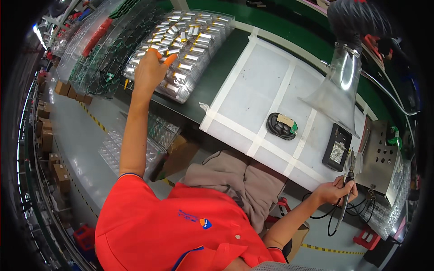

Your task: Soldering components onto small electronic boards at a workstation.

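My left hand (150, 72), with orange finger cots on some fingertips, reaches over a clear plastic tray (184, 92) at the far left of the bench. Its thumb and forefinger are apart, and I see nothing held between them. Many small silver battery cells (191, 58) with yellow ends lie in the tray, some loose on top. At the right, my right hand (337, 190) is closed round a soldering iron (350, 174), tip pointing away from me. A black oval part (281, 126) with a small green board and a tan pad rests on the white mat (253, 81).
A black box of solder scraps (337, 151) stands beside a perforated metal unit (379, 158). A clear fume hood (339, 86) on a dark hose hangs over the mat. Stacked trays of green boards (104, 58) lie at the left. Black cables (332, 228) dangle below my right hand.
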The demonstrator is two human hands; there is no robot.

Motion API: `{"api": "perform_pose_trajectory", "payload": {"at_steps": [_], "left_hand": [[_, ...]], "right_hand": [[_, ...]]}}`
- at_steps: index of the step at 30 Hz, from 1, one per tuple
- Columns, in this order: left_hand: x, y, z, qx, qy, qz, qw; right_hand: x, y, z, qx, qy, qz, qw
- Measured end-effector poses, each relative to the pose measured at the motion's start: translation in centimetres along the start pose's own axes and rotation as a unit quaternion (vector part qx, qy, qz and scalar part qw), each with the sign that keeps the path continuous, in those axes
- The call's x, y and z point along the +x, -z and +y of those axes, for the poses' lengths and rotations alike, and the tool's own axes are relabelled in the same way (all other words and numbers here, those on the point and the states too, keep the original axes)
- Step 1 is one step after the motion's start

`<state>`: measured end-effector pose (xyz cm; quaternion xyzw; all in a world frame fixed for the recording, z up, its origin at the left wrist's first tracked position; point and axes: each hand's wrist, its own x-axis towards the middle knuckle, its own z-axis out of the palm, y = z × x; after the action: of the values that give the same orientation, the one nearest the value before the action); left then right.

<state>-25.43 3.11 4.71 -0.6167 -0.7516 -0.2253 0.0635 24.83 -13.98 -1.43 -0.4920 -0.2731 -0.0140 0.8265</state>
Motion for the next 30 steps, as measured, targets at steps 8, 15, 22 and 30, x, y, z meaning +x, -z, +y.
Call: {"api": "perform_pose_trajectory", "payload": {"at_steps": [8,15,22,30], "left_hand": [[-1.0,1.1,-1.0,-0.069,0.054,0.004,0.996],[-1.0,2.2,0.0,-0.125,0.046,-0.088,0.987],[-3.7,2.0,6.6,-0.39,-0.118,-0.143,0.902],[-10.4,-1.5,17.4,-0.472,-0.134,-0.344,0.8]], "right_hand": [[-0.3,-0.5,-0.9,0.009,0.009,0.006,1.0],[-1.0,-0.9,-2.7,0.02,0.013,-0.02,1.0],[-2.9,-1.3,-4.3,0.018,-0.049,-0.031,0.998],[-8.3,-2.9,-3.3,-0.051,-0.133,-0.22,0.965]]}}
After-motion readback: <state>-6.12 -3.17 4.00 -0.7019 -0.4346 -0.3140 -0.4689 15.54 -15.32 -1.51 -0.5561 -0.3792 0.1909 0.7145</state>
